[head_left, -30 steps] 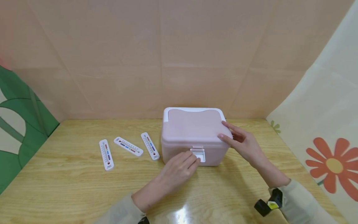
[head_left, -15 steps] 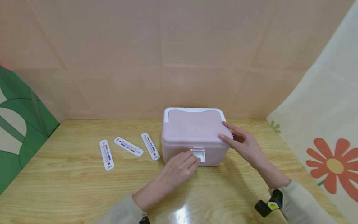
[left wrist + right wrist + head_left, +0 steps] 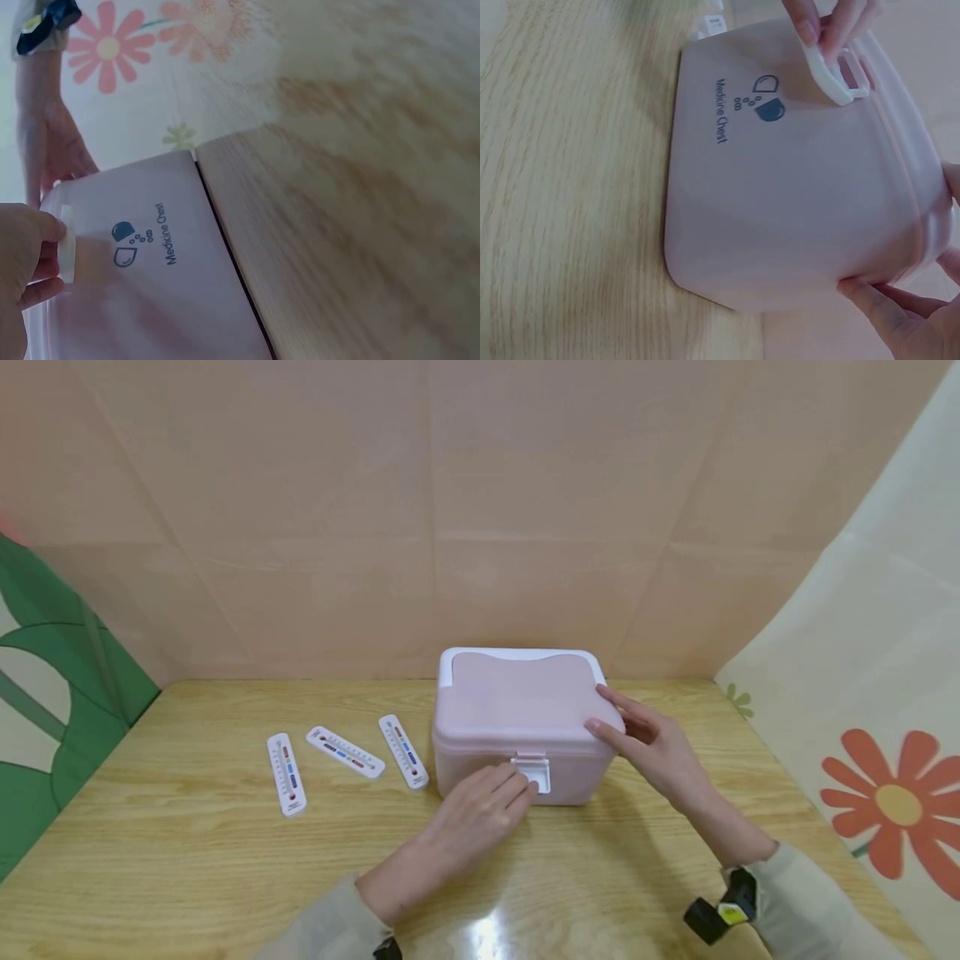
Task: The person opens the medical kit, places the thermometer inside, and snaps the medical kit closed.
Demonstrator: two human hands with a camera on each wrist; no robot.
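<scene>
The left grip (image 3: pixel 480 814) is clenched at the fingertips, pinching the white latch (image 3: pixel 829 79) on the front of the pink box (image 3: pixel 525 702). The latch stands tilted out from the box's front wall. The right grip (image 3: pixel 660 747) grasps nothing; its fingers are spread and touch the box at its right end, the thumb and a fingertip on top of the lid, other fingers against the side. The box sits upright on the wooden bench (image 3: pixel 225 877), its lid down.

Below the latch, the box's front bears the words "Medicine Chest" and a capsule drawing (image 3: pixel 769 109). To the left of the box lie three white thermometers: the nearest (image 3: pixel 403 752) slants just beside it, the middle one (image 3: pixel 345 752) lies more crosswise, and the farthest (image 3: pixel 286 774) points roughly toward the person.

Nearer the person than the box, a black strap (image 3: pixel 742 893) goes round the right sleeve's cuff. Behind the box hangs a tan sheet (image 3: pixel 480 527); well to its right is a flowered cloth (image 3: pixel 862 652), well to its left a green leafy one (image 3: pixel 82 693).
</scene>
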